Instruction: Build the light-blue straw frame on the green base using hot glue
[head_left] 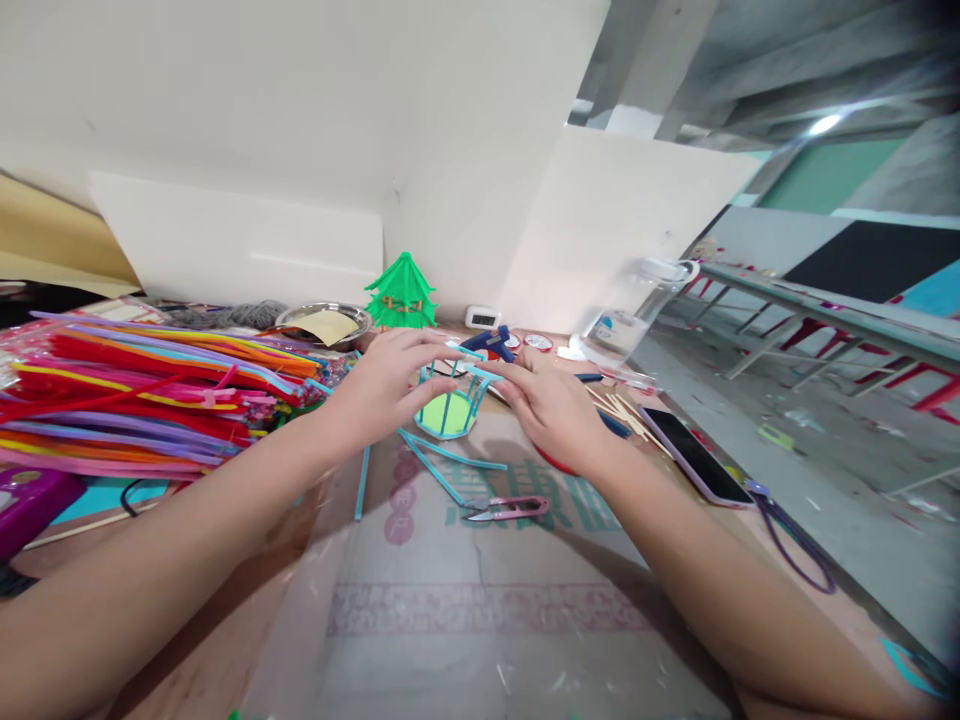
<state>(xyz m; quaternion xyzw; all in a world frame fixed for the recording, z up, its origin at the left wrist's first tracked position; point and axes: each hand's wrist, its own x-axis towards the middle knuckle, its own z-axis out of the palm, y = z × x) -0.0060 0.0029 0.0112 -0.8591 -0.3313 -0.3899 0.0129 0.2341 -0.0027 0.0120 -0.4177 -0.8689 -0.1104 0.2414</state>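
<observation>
- Head view: a small round cage of light-blue sticks on a yellow-green disc base (445, 412) stands between both hands, beyond some loose light-blue strips (435, 470).
- Left hand (390, 385): thumb and forefinger narrowly parted at the cage's upper rim; cannot tell whether they pinch it.
- Right hand (559, 405): fingertips bunched at the rim's right side, grip unclear.
- Nearer: pink-handled metal snips (501, 512).
- Behind: green tree-shaped ornament (405, 290).

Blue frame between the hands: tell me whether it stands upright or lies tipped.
Upright: the blue frame has its yellow-green base at the bottom and its posts rising from it.
</observation>
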